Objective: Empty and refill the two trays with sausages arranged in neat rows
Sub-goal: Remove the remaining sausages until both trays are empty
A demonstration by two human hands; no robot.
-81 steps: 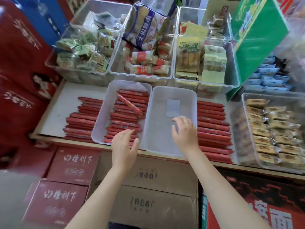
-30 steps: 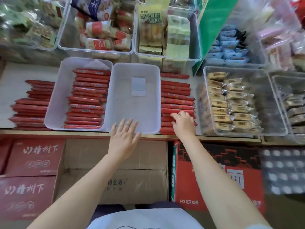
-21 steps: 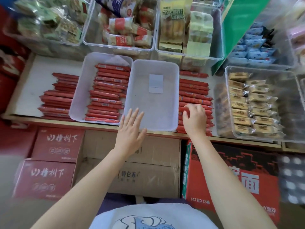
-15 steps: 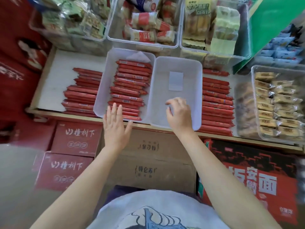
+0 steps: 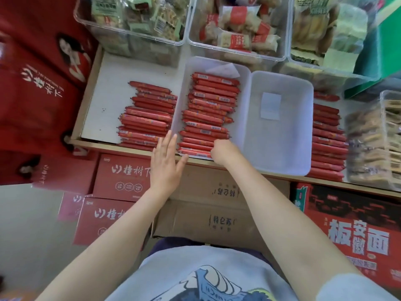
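Where the white surface [image 5: 134, 68] meets its wooden front edge, two white trays side by side: left tray [image 5: 244, 83] packed with red sausages [image 5: 208, 118] in crosswise rows, right tray [image 5: 280, 135] bare but for a paper slip [image 5: 270, 106]. More sausages loose on the surface: a left stack [image 5: 145, 120] just beside the full tray, a right stack [image 5: 327, 140] against the bare one. Behind, clear bins of wrapped snacks [image 5: 138, 22]; below, red cartons [image 5: 121, 174] and a brown box [image 5: 208, 205]. Left hand [image 5: 166, 164] flat, fingers straight and together, fingertips at the full tray's near left corner, holding nothing. Right hand [image 5: 223, 152] at the tray's near edge, grip curled down onto the nearest sausages, fingers hidden under the knuckles; whether pinching one, impossible to tell.
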